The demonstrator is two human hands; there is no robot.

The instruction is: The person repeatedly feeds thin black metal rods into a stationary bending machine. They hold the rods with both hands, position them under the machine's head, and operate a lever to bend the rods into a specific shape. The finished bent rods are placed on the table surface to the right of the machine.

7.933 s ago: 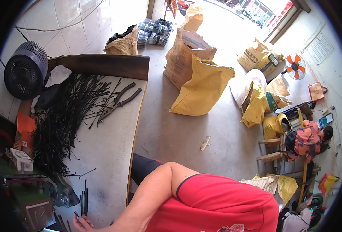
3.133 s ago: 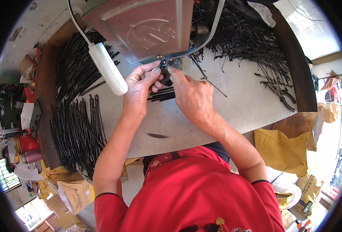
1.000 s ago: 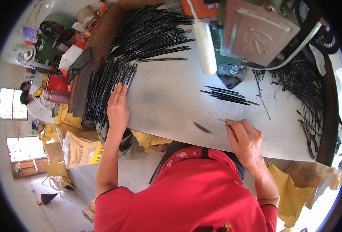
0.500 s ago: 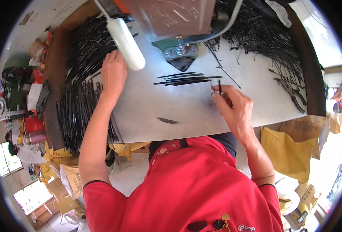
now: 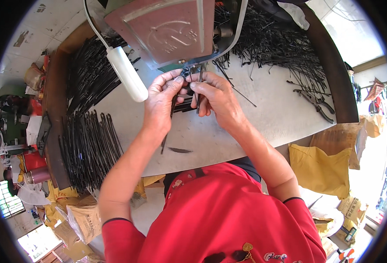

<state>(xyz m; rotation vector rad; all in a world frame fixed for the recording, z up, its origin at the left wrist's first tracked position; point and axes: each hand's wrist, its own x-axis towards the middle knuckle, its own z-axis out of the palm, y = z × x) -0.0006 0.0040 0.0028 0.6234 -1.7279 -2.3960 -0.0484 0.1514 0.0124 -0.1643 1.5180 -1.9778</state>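
Note:
Close together under the front of a pinkish-grey machine head, both my hands are raised over the metal table. My left hand pinches a long thin black strip, whose lower end hangs toward me. Between the fingers of my right hand is a shorter black strip, held nearly upright. The upper ends meet near the machine's foot, where fingers partly hide them; whether they touch I cannot tell. Several short black strips lie on the table, mostly covered by my hands.
Long black strips lie in a row at the left, with another heap behind. A tangled pile fills the back right, near pliers. A white tube lamp hangs beside my left hand. One dark sliver lies near the front edge.
My left hand has come from the left pile to the middle with a long strip. My right hand has moved left and up to meet it. The whole view has shifted.

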